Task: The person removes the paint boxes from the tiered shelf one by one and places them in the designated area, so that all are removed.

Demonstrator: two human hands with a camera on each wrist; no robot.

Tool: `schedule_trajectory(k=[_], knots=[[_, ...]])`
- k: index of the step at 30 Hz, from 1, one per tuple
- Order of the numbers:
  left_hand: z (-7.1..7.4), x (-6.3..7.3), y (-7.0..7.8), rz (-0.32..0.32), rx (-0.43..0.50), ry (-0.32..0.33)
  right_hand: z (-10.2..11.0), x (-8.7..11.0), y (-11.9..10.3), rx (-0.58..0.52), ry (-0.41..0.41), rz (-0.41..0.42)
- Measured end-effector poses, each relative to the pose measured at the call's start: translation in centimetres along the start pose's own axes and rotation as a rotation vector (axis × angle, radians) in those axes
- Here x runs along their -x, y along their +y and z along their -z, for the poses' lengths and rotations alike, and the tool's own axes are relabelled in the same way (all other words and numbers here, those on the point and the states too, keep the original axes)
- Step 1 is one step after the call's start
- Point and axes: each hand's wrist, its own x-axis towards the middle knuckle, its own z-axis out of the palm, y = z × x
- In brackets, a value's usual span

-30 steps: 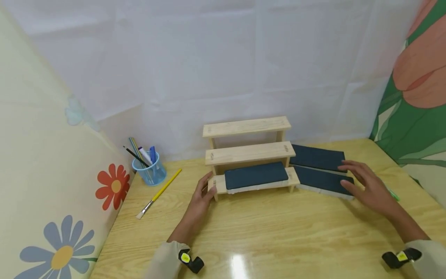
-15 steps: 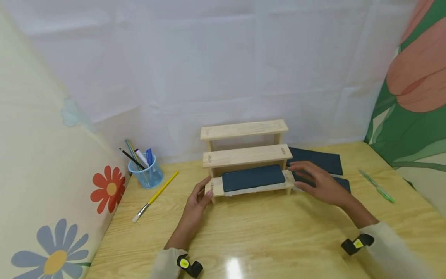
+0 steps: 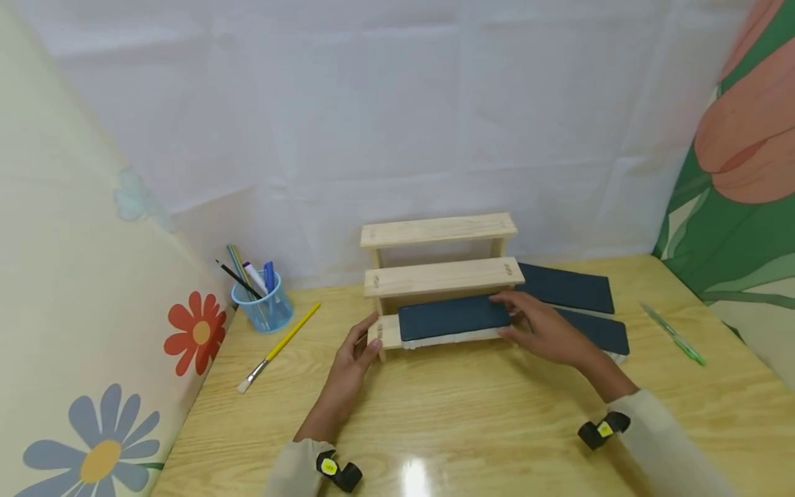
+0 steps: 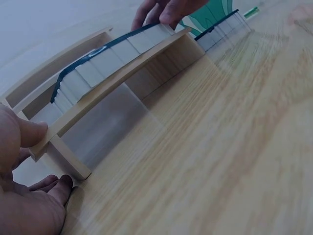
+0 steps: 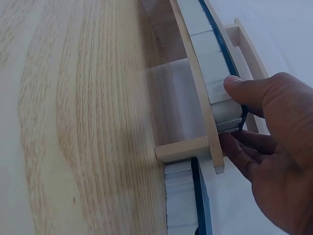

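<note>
A three-tier wooden stand point(image 3: 444, 273) holds a dark-blue-topped flat block point(image 3: 453, 319) with white, ridged sides on its lowest step. My left hand point(image 3: 350, 359) grips the left end of that step; in the left wrist view the thumb lies on the board's end and the other fingers are below, by the leg. At the block's right end is my right hand point(image 3: 546, 330), pinching it between thumb and fingers. The right wrist view shows the thumb point(image 5: 239, 87) against the block's edge. Two similar dark blue blocks, one behind point(image 3: 568, 288) and one in front point(image 3: 599, 333), lie to the right.
A blue cup point(image 3: 263, 304) of pens and pencils stands at the left, with a yellow-handled brush point(image 3: 282, 345) beside it. A green pen point(image 3: 673, 335) lies on the right of the wooden table point(image 3: 459, 414). A white sheet point(image 3: 373, 124) hangs behind.
My right hand has moved left from the blocks on the table and taken hold of the right end of the block on the step. My left hand has stayed on the stand.
</note>
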Motion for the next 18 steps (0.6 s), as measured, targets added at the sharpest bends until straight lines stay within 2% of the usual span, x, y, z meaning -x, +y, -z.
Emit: schedule_trajectory(k=[4, 8, 13, 18], knots=[[-0.15, -0.04, 0.02, -0.003, -0.008, 0.005, -0.17, -0.02, 0.07, -0.017, 0.010, 0.000], [-0.23, 0.04, 0.10, 0.021, 0.014, 0.014, -0.21, 0.26, 0.20, -0.063, 0.004, -0.007], [-0.25, 0.11, 0.15, 0.010, 0.024, 0.009, 0.01, 0.62, 0.12, -0.203, 0.001, -0.024], [-0.15, 0.06, 0.15, -0.007, 0.005, 0.008, 0.18, 0.63, 0.24, -0.343, 0.048, -0.024]])
